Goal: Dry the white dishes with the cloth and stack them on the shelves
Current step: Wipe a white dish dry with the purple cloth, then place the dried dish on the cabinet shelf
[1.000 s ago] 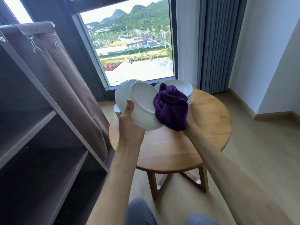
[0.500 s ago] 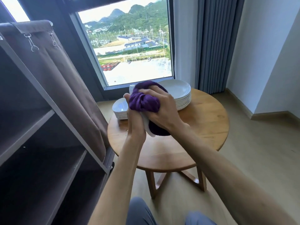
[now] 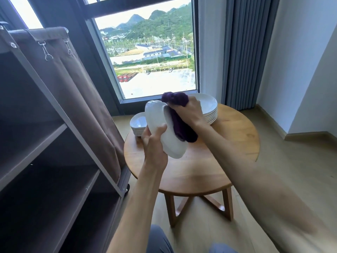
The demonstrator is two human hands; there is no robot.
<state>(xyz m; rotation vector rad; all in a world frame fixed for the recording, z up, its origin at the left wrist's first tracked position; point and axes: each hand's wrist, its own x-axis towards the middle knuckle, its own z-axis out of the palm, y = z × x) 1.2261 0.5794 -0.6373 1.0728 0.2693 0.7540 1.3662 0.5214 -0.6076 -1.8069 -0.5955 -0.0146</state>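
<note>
Half a second ago the right hand (image 3: 189, 114) and the purple cloth (image 3: 179, 125) hid most of the dish; now the white bowl (image 3: 164, 132) is tipped up so we see its back, and the cloth is pushed inside it. The left hand (image 3: 155, 143) grips the bowl by its lower edge, thumb on the back; I cannot see its other fingers. The right hand's fingers are curled tight on the cloth, rubbing the inside. The bowl is held up in the air over the round wooden surface (image 3: 228, 143), near the pile of small bowls (image 3: 138, 126) and the pile of plates (image 3: 209, 110).

I think the bowl is hard, smooth and easy to break, and slippery if wet. Hold it by the rim with a firm grip. The shelves (image 3: 45, 136) wait on the left.
</note>
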